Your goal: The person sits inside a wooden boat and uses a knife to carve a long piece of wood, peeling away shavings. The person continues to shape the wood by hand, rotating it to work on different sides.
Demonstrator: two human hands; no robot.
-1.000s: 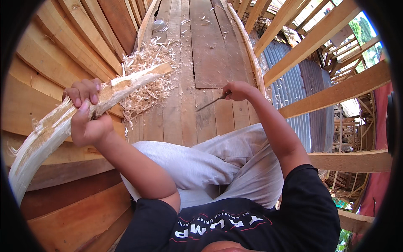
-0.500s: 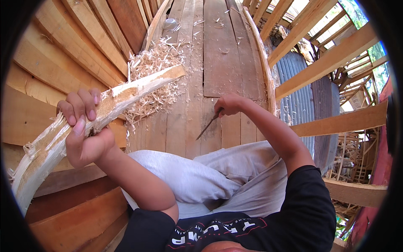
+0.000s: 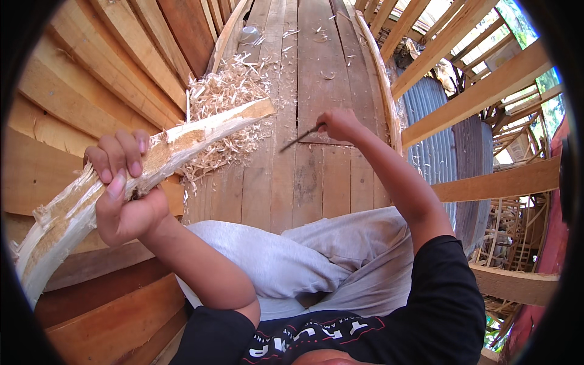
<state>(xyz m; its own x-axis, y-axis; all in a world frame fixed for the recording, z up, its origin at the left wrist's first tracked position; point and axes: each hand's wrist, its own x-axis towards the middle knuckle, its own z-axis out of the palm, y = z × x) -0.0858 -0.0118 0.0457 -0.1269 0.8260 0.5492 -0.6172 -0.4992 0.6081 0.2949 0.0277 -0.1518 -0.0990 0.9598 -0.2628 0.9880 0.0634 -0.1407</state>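
Observation:
A long, curved piece of pale wood [image 3: 204, 135], its surface stripped and rough, slants across the left side. My left hand [image 3: 125, 188] is wrapped round its middle, fingers over the top edge and thumb on the near side. In my right hand [image 3: 340, 126] is a knife [image 3: 295, 140] with a dark, narrow blade pointing left and slightly toward me. The blade is apart from the wood, to the right of its far end. My fist hides most of the knife's handle.
Curly wood shavings [image 3: 228, 91] are heaped on the plank floor [image 3: 258, 182] beyond the wood. A clear container [image 3: 248, 35] stands farther off. Upright timbers [image 3: 91, 67] line the left; wooden ribs [image 3: 480, 94] and corrugated metal sheeting [image 3: 429, 121] are on the right. My crossed legs [image 3: 267, 249] lie in front.
My right hand has moved away from me and slightly right, carrying the knife, whose blade now lies flatter. My left hand and the wood are almost where they were.

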